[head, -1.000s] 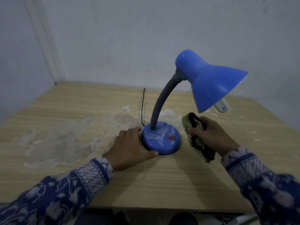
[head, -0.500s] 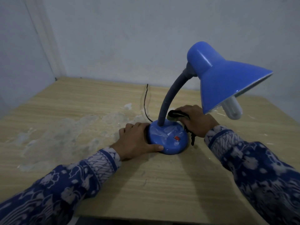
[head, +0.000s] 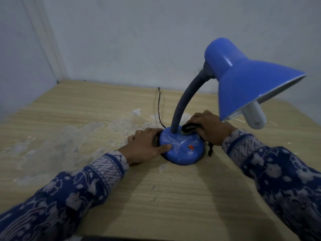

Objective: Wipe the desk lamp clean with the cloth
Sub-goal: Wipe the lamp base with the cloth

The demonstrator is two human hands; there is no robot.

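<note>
A blue desk lamp stands on the wooden table, with a round base (head: 184, 150), a dark bendable neck (head: 184, 105) and a cone shade (head: 246, 84) tilted to the right with a white bulb (head: 255, 115) showing. My left hand (head: 147, 145) grips the left side of the base, thumb lying on top. My right hand (head: 210, 127) presses a greenish cloth with black trim (head: 189, 128) onto the base's back right, beside the neck. A black strand of the cloth hangs down at the base's right edge.
The lamp's black cord (head: 159, 108) runs from the base toward the back wall. The wooden table (head: 156, 197) has a large pale worn patch (head: 69, 141) at the left. Grey walls close off the back and left.
My right hand has carried the cloth from the table right of the lamp onto the back of the base. My view has moved closer. The left hand has stayed on the base.
</note>
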